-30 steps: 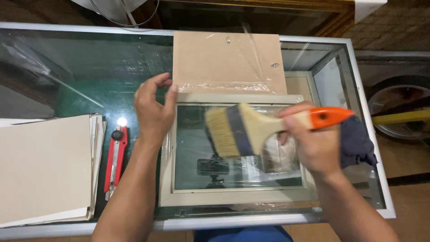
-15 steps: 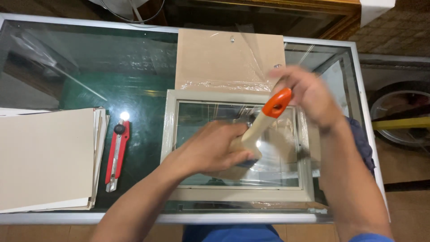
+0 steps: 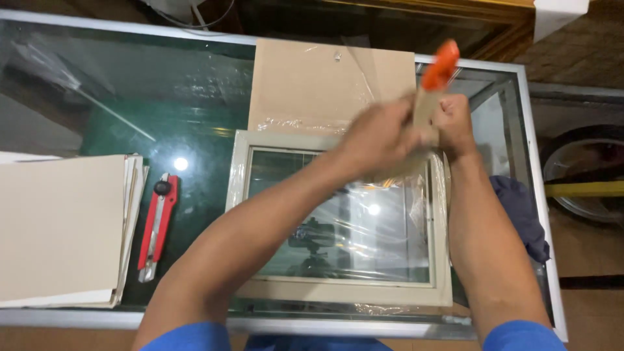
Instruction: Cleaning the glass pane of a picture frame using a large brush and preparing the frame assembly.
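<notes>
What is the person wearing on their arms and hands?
Both hands, the left hand and the right hand, are bare: no gloves, rings or watch show. The forearms are bare too. Short blue sleeves show at the bottom edge, near the upper arms.

A glass-topped display counter (image 3: 130,97) with a pale metal rim fills the view, reflecting a bright ceiling light (image 3: 181,164). Brown tiled floor (image 3: 585,45) lies to the right. A gilded frame edge (image 3: 455,6) runs along the top.

a glass-topped counter (image 3: 195,91) carries everything. a pale frame (image 3: 242,195) lies centre, brown board (image 3: 305,81) beyond it. paper stack (image 3: 62,227) and red cutter (image 3: 156,224) lie left, dark cloth (image 3: 520,214) right.
</notes>
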